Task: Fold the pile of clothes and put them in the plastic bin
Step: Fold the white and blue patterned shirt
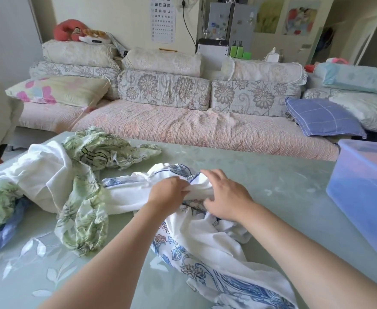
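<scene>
My left hand (168, 190) grips a white fold of the blue-flower cloth (205, 244), mid table (272, 172). My right hand (225, 198) holds the same fold, thumb under, fingers on top. The pile (49, 181) of green leafy & white stuff is by the left edge. The plastic bin (361, 188) sits at the right edge, well apart.

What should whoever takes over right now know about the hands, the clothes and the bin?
Left hand: grips the bunched blue-print garment in the middle of the table.
Right hand: holds the same garment, just beside the left.
Pile: green-leaf, white and blue clothes lie unfolded at the table's left.
Plastic bin: at the table's right; no clothes show inside.
Done: nothing folded yet.
Left: fold this garment, then the pile, and bin them all.
</scene>
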Available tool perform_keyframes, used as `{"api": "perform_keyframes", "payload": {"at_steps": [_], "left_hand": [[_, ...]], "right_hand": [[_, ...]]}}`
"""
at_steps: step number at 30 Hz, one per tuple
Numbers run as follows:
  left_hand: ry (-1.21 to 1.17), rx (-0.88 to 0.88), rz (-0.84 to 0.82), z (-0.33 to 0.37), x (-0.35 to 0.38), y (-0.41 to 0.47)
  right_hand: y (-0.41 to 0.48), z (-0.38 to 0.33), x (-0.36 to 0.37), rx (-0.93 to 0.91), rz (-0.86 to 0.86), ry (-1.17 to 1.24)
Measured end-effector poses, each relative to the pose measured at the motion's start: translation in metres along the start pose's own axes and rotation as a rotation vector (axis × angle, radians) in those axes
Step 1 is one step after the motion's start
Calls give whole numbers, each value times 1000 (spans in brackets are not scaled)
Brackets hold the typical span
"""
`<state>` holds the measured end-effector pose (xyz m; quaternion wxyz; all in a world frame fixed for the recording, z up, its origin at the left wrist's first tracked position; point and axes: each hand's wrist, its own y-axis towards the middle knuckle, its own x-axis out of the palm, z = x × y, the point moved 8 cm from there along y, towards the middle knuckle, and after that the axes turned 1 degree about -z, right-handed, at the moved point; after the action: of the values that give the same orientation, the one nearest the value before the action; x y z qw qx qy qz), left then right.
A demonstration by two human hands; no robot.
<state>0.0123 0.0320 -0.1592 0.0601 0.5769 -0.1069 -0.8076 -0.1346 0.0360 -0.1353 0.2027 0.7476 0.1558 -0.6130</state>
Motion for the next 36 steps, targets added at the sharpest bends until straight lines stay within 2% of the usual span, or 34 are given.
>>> {"api": "perform_keyframes", "payload": {"at_steps": [3,5,7,8,10,12,14,17,19,21,23,24,25,27,28,33,36], "left_hand": [[-308,86,-11,32,-5,2],[-410,112,-1,38,-3,1],[-485,105,9,33,-2,-2],[-453,99,16,28,-1,-4],[-216,75,27,16,1,-7],[-17,6,8,0,4,-10],[17,-71,-57,-14,14,-12],[4,-103,-150,-20,29,-12],[-8,-76,-207,-16,37,-12],[-5,-43,-244,-9,45,-12],[6,-12,-275,-4,50,-11],[14,2,-288,-1,53,-11],[22,14,-301,1,54,-10],[33,24,-313,3,55,-10],[33,18,-314,3,55,-9],[39,-36,-312,3,53,-4],[54,-52,-325,4,53,2]], "right_hand": [[4,-8,12,2,-22,230],[8,1,7,39,72,356],[11,21,2,160,144,406],[10,35,-2,255,184,397],[2,71,-15,459,336,375],[-11,98,-27,563,423,324],[-21,116,-28,630,337,159],[-30,127,-13,756,46,-165],[-29,114,-15,711,-30,-362],[-17,89,-23,508,41,-514],[-2,63,-6,208,32,-431],[1,54,10,91,-45,-277],[1,49,28,50,-160,-136],[0,45,50,33,-292,5],[2,45,52,7,-279,36],[6,72,12,114,-28,-35],[-1,102,-14,258,60,-267]]}}
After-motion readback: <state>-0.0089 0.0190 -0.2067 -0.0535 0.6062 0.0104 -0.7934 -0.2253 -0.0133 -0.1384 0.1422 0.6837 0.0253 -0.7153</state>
